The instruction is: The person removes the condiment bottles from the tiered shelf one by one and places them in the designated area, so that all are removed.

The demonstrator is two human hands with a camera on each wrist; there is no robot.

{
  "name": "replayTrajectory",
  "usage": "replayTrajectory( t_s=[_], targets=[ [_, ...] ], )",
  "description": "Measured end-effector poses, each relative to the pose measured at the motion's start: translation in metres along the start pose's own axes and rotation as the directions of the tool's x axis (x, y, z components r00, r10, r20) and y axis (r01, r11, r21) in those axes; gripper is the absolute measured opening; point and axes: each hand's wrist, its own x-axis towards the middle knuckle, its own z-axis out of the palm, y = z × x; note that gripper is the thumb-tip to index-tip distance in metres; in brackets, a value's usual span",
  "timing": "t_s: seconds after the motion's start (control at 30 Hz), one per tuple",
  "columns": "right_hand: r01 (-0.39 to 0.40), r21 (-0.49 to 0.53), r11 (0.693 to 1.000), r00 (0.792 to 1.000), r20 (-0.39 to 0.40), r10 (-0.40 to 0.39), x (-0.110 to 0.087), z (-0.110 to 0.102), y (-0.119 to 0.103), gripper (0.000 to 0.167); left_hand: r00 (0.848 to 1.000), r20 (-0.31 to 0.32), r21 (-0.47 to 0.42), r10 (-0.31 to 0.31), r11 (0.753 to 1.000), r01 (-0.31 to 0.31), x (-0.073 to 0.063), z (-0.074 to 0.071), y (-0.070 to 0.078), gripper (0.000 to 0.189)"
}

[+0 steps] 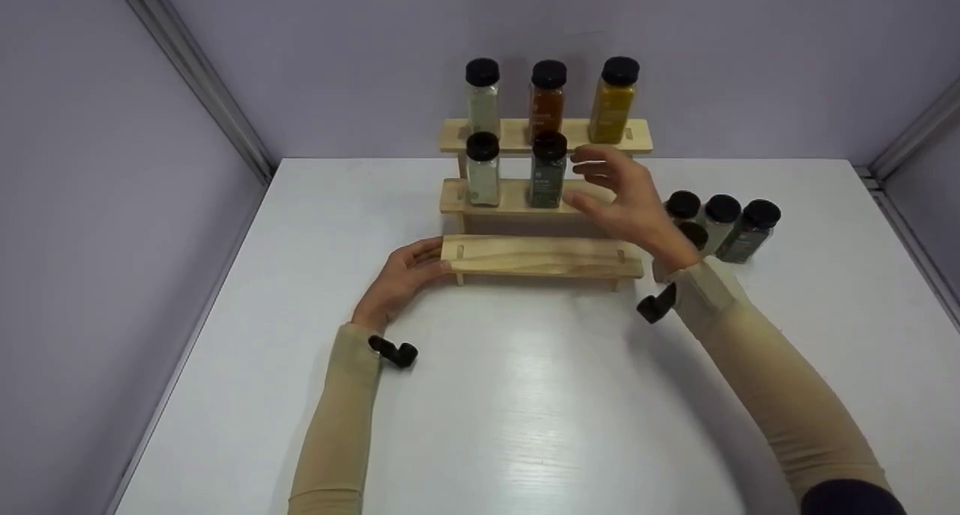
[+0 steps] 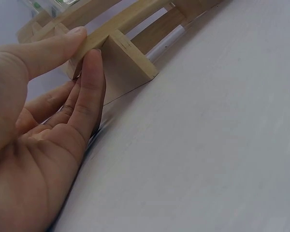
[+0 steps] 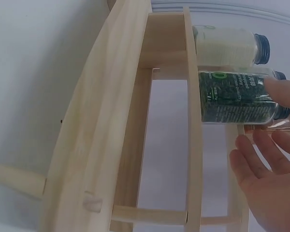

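Straight ahead at twelve o'clock on the desk (image 1: 480, 410) stands a three-tier wooden rack (image 1: 540, 247), with a dark-green jar (image 1: 548, 181) upright on its middle tier. At nine o'clock of that jar is a pale jar (image 1: 484, 181); the top tier carries a row of three jars (image 1: 547, 110). Loose jars (image 1: 746, 238), at least four, stand on the desk just past three o'clock of the rack. Left hand (image 1: 405, 276), at the rack's eight o'clock: pinching the end of the lowest tier, thumb above and fingers below. Right hand (image 1: 628, 200), between three and four o'clock of the dark-green jar: fingers parted and loosely bent, grasping nothing; whether the thumb touches the jar cannot be told. Handling assessment: the jar appears rigid and smooth-walled, probably glass (the material is unconfirmed), hence modest in weight, somewhat slippery and liable to chip or break if dropped. Recommended hold: opposite flat sides at mid-body, below the black cap (image 1: 550, 146), which could turn if gripped alone. The rack is judged stiff but light, and apt to slide when nudged; its tier ends offer the soundest hold.
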Motion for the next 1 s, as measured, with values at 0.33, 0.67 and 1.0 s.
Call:
replayTrajectory(
  t_s=[0.33, 0.67, 1.0],
  targets=[
    [-0.033, 0.036, 0.999, 0.999, -0.013, 0.033, 0.015, 0.012, 0.006, 0.061, 1.000, 0.013, -0.027, 0.001, 1.000, 0.000, 0.001, 0.001, 0.001, 0.062],
    [-0.049, 0.032, 0.998, 0.998, -0.028, 0.050, 0.020, 0.028, 0.011, 0.066, 1.000, 0.001, -0.009, -0.008, 1.000, 0.008, 0.000, 0.002, 0.002, 0.062],
    [-0.075, 0.066, 0.995, 0.996, -0.049, 0.078, 0.020, 0.032, 0.006, 0.061, 1.000, -0.015, 0.025, -0.018, 1.000, 0.019, 0.001, 0.002, 0.002, 0.064]
  ],
)
